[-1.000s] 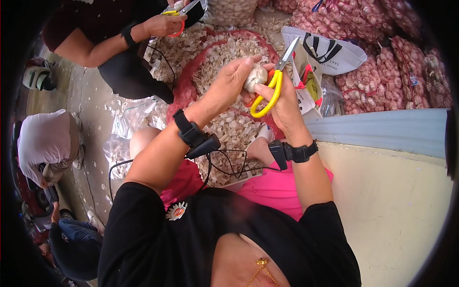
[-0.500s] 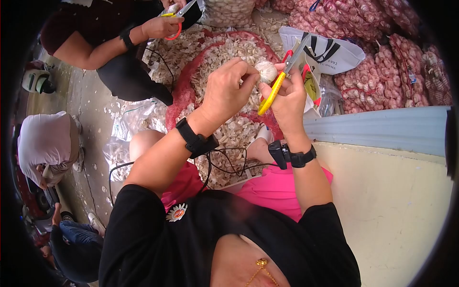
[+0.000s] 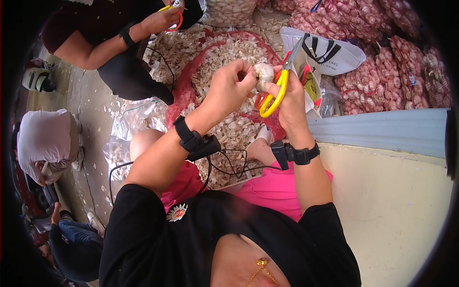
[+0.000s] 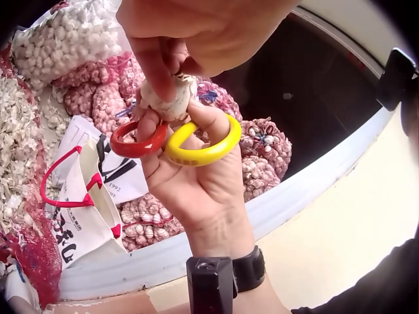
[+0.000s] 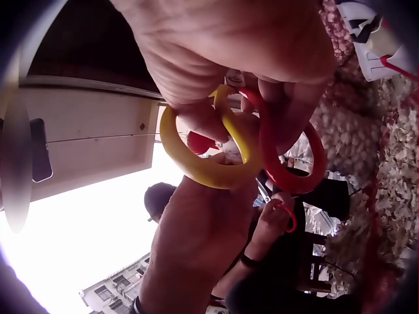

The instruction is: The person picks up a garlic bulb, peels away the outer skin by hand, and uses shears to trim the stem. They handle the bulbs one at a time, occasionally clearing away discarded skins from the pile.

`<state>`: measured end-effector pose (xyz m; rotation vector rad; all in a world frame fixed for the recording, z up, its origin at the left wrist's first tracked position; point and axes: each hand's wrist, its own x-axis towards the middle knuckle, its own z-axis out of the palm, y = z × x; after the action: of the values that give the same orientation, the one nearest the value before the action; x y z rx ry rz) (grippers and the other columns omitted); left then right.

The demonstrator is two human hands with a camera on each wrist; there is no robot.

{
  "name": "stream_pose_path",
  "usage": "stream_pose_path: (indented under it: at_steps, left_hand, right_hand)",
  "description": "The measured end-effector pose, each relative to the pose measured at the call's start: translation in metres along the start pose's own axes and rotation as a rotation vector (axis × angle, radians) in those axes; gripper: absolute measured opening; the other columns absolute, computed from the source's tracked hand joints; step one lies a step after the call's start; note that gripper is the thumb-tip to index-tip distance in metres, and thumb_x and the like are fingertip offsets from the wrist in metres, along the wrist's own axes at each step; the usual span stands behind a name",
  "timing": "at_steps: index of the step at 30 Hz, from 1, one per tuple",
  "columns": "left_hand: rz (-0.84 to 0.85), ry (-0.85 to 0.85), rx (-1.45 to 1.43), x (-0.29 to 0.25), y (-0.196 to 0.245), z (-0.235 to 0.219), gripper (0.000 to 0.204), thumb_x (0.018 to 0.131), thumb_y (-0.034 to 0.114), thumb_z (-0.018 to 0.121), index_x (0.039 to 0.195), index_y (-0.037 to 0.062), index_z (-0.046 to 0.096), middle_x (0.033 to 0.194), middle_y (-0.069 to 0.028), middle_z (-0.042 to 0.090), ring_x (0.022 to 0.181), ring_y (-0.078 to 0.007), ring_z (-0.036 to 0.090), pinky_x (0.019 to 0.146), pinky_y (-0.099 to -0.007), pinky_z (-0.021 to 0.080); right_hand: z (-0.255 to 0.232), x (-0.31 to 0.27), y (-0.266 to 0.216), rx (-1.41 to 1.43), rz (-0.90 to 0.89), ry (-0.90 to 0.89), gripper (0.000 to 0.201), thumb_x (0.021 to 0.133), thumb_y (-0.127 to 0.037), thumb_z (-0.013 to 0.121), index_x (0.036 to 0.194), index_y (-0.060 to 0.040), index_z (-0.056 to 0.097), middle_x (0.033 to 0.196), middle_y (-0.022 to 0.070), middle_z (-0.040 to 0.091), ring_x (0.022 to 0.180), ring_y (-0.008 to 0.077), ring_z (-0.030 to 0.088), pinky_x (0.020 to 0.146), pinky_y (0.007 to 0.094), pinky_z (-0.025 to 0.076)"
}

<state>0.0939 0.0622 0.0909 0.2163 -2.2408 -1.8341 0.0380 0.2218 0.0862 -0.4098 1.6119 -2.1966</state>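
Note:
Between the two hands is a whitish garlic bulb (image 3: 264, 75). My right hand (image 3: 292, 98) holds it with thumb and fingers, and also carries scissors (image 3: 275, 98) with one yellow and one red handle loop, blades pointing up and away. In the left wrist view the right thumb passes through the yellow loop (image 4: 203, 156) and fingers through the red loop (image 4: 136, 145). With bent fingers my left hand (image 3: 225, 93) pinches at the bulb's skin from the left side; its fingertips partly cover the bulb in the left wrist view.
Loose garlic peels (image 3: 229, 57) heap over a red mesh sack (image 3: 184, 91) ahead of the knees. Filled garlic sacks (image 3: 363, 88) and a white tote bag (image 3: 330, 52) stand at right, behind a pale ledge (image 3: 377, 131). Another person's hand (image 3: 165, 20) holds scissors at upper left.
The left hand moved from beside the bulb, fingers extended, to pinching at it. The scissors tilted in the right hand and turned back, while the bulb shifted slightly right.

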Motion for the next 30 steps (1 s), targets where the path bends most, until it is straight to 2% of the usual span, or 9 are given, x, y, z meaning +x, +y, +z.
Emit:
stream_pose_path:
  at_steps: [2,6,8,11,15,17,19,21,30]
  left_hand:
    - [-0.081,-0.038,-0.113,0.002,0.002,-0.003,0.021,0.097,0.017,0.057,0.093,-0.0035,0.060,0.078,-0.0030,0.061,0.062,-0.0092,0.062,0.055,-0.0228,0.051]
    - [-0.123,-0.063,-0.176,0.002,0.003,-0.005,0.022,0.097,0.019,0.057,0.093,-0.0025,0.060,0.077,-0.0025,0.061,0.061,-0.0086,0.061,0.056,-0.0227,0.051]
    - [-0.177,-0.149,-0.160,0.002,0.007,-0.009,0.022,0.097,0.021,0.058,0.093,-0.0013,0.061,0.077,-0.0019,0.061,0.061,-0.0078,0.060,0.057,-0.0232,0.051]
    - [-0.205,-0.188,-0.193,0.004,0.001,-0.010,0.022,0.096,0.021,0.057,0.092,-0.0002,0.061,0.076,-0.0011,0.061,0.062,-0.0071,0.059,0.058,-0.0233,0.051]
    - [-0.253,-0.190,-0.232,0.004,0.008,-0.014,0.020,0.096,0.020,0.057,0.092,0.0007,0.062,0.075,-0.0005,0.059,0.063,-0.0074,0.058,0.058,-0.0226,0.051]
    - [-0.314,-0.214,-0.375,0.005,0.011,-0.017,0.019,0.095,0.020,0.057,0.090,0.0024,0.061,0.074,-0.0009,0.059,0.062,-0.0088,0.058,0.059,-0.0226,0.051]
    - [-0.340,-0.209,-0.450,0.008,0.006,-0.022,0.018,0.095,0.020,0.057,0.089,0.0031,0.061,0.074,-0.0013,0.059,0.061,-0.0094,0.059,0.059,-0.0227,0.051]
    - [-0.364,-0.204,-0.527,0.009,0.004,-0.023,0.018,0.095,0.020,0.057,0.088,0.0039,0.061,0.075,-0.0018,0.059,0.060,-0.0100,0.059,0.059,-0.0228,0.052]
    - [-0.428,-0.223,-0.709,0.010,0.005,-0.023,0.018,0.096,0.017,0.056,0.091,0.0014,0.062,0.078,-0.0033,0.062,0.061,-0.0090,0.060,0.056,-0.0200,0.053]
  right_hand:
    - [0.003,0.000,-0.002,0.038,0.061,0.012,0.045,0.082,-0.007,0.070,0.121,-0.0020,0.049,0.108,0.0123,0.063,0.094,0.0176,0.065,0.079,0.0294,0.055]
    - [0.003,0.001,0.002,0.020,0.030,0.027,0.043,0.083,-0.008,0.070,0.119,-0.0012,0.049,0.107,0.0123,0.062,0.091,0.0189,0.066,0.076,0.0314,0.057]
    - [0.001,0.001,-0.005,0.065,0.142,0.004,0.040,0.084,-0.011,0.069,0.118,-0.0008,0.050,0.104,0.0114,0.062,0.088,0.0203,0.067,0.070,0.0333,0.061]
    - [-0.002,0.001,-0.006,0.108,0.182,-0.003,0.037,0.085,-0.013,0.068,0.116,-0.0011,0.051,0.104,0.0117,0.061,0.085,0.0215,0.067,0.065,0.0339,0.062]
    - [-0.003,0.002,-0.007,0.168,0.229,0.014,0.035,0.085,-0.016,0.067,0.113,-0.0007,0.052,0.102,0.0119,0.062,0.081,0.0233,0.069,0.063,0.0342,0.062]
    - [-0.010,0.004,-0.006,0.178,0.325,-0.025,0.036,0.085,-0.019,0.065,0.112,-0.0004,0.051,0.098,0.0123,0.063,0.075,0.0252,0.070,0.060,0.0335,0.061]
    - [-0.011,0.004,-0.005,0.160,0.311,-0.003,0.038,0.087,-0.024,0.062,0.113,0.0015,0.053,0.096,0.0138,0.066,0.072,0.0269,0.071,0.057,0.0315,0.060]
    - [-0.016,0.007,-0.006,0.307,0.359,-0.090,0.040,0.088,-0.026,0.060,0.114,0.0035,0.056,0.097,0.0156,0.069,0.072,0.0270,0.071,0.056,0.0299,0.060]
    - [-0.015,0.006,0.000,0.383,0.247,-0.140,0.038,0.092,-0.024,0.055,0.118,0.0034,0.056,0.099,0.0183,0.069,0.076,0.0272,0.071,0.060,0.0298,0.062]
